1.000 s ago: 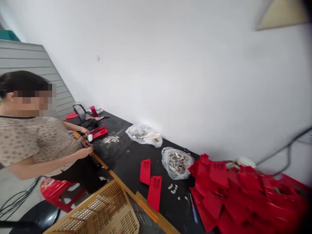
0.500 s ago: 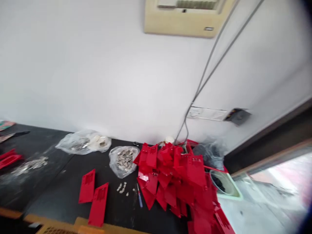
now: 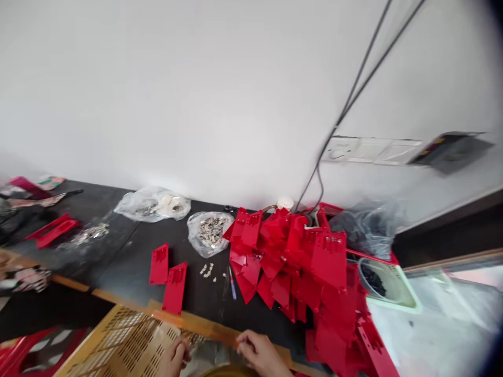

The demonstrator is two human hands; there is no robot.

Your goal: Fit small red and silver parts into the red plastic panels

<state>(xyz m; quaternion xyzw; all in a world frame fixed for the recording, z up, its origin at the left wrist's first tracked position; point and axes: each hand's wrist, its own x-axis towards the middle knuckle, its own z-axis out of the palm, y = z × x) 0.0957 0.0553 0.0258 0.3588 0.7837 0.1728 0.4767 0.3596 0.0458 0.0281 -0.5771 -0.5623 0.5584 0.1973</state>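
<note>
Yellow plastic is filling the bottom of the frame left of centre, where a slotted basket (image 3: 159, 337) is sitting in front of the surface (image 3: 126, 262). The person's left hand (image 3: 175, 360) is hovering at the basket, bottom centre-left, fingers curling inward; I can't tell whether it is grasping anything. At bottom centre, the right hand (image 3: 260, 354) is hanging near the orange front edge, its fingers bending loosely, unclenched. A red stool (image 3: 43, 352) is showing at lower left. Just past the basket, two red panels (image 3: 175, 288) are lying on the black surface, and a big heap of red panels (image 3: 283, 272) is spreading across the lower right. Between them a slim blue-handled tool (image 3: 232, 289) is lying beside the heap, with small pale pieces (image 3: 208, 270) scattering nearby. Farther back, a clear bag (image 3: 211, 232) of small metal pieces is touching the heap's left side, and another bag (image 3: 153, 204) is resting near the wall. Dark cables (image 3: 334, 128) are running down the wall at upper right.
</note>
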